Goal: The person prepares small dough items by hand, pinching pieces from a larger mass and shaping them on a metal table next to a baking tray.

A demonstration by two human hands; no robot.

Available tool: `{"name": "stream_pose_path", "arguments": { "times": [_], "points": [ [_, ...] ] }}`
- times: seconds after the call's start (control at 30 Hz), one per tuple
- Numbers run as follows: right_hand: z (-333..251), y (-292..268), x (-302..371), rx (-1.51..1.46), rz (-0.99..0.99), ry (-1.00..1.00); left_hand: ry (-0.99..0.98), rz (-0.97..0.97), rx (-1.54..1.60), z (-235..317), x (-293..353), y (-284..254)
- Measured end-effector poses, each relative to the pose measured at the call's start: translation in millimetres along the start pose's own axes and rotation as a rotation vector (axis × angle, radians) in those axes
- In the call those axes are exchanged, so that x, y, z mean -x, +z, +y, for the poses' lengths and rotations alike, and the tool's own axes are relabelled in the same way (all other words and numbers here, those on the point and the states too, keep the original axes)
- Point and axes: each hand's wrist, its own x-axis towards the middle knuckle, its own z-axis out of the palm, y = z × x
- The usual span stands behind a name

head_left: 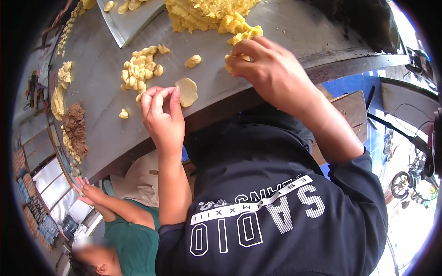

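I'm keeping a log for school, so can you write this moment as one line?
left hand: touching pale disc | right hand: gripping yellow lump | table: pale dough pieces, yellow mound, brown mound, metal tray

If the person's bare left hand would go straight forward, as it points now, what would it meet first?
Probably the heap of small, rounded, pale-yellow dough lumps on the smooth grey tabletop, just ahead of the left hand; its height above the tabletop is unclear.
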Motion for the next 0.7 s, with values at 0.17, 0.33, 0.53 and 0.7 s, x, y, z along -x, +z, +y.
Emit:
{"name": "stream_pose_path", "arguments": {
  "times": [0.17, 0.33, 0.53, 0.7],
  "points": [
    [-10, 1, 5, -0.184, 0.124, 0.121, -0.113, -0.053, 0.615, 16, 10, 7],
    [-37, 6, -8, -0.363, 0.119, 0.133, -0.393, -0.051, 0.797, 45, -3, 10],
    [-37, 12, -23, -0.421, 0.234, 0.074, -0.361, -0.079, 1.167, 63, -17, 10],
    [-41, 17, -24, -0.526, 0.19, 0.033, 0.023, -0.408, 0.421, 4, -13, 9]
  ]
}}
